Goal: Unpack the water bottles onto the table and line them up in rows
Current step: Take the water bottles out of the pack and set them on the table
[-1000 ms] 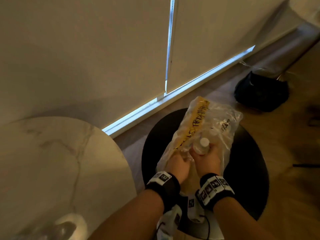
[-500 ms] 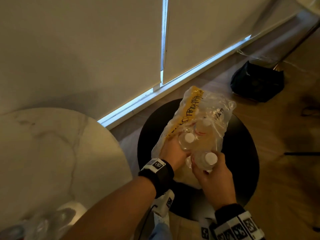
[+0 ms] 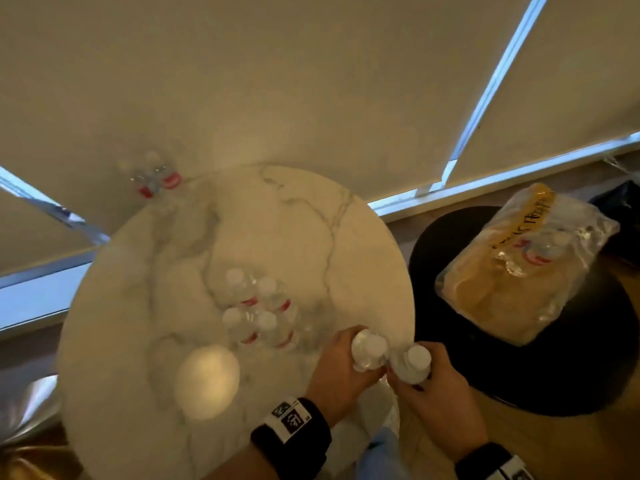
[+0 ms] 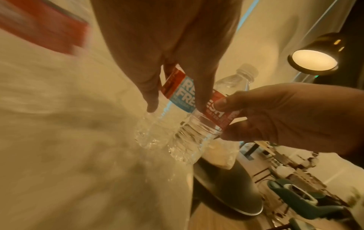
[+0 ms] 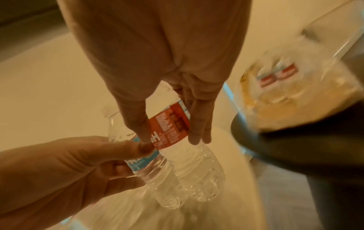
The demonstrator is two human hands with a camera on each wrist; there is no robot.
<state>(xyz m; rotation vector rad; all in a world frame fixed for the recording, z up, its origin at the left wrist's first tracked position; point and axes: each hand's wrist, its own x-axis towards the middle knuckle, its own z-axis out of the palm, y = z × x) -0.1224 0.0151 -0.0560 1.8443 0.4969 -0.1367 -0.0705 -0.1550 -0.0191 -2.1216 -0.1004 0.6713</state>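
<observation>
My left hand [image 3: 346,362] grips a clear water bottle [image 3: 369,351] with a white cap and a red and blue label [image 4: 181,91]. My right hand [image 3: 426,382] grips a second bottle [image 3: 412,363] round its label [image 5: 173,129]. The two bottles are side by side, touching, over the near right edge of the round marble table [image 3: 294,220]. Several bottles [image 3: 256,313] stand in a tight two-by-two block mid-table, left of my hands. The torn plastic pack [image 3: 519,265], with bottles left inside, lies on a black round stool [image 3: 571,358] to the right.
A few more bottles [image 3: 156,174] show blurred at the table's far edge. A bright lamp reflection [image 3: 207,379] lies on the near marble. Window blinds [image 3: 311,81] close the space behind the table. A lit lamp [image 4: 315,59] hangs at the right.
Both hands left the pack on the stool and moved left to the table, each carrying one bottle. My view swung left with them, so the table now fills it.
</observation>
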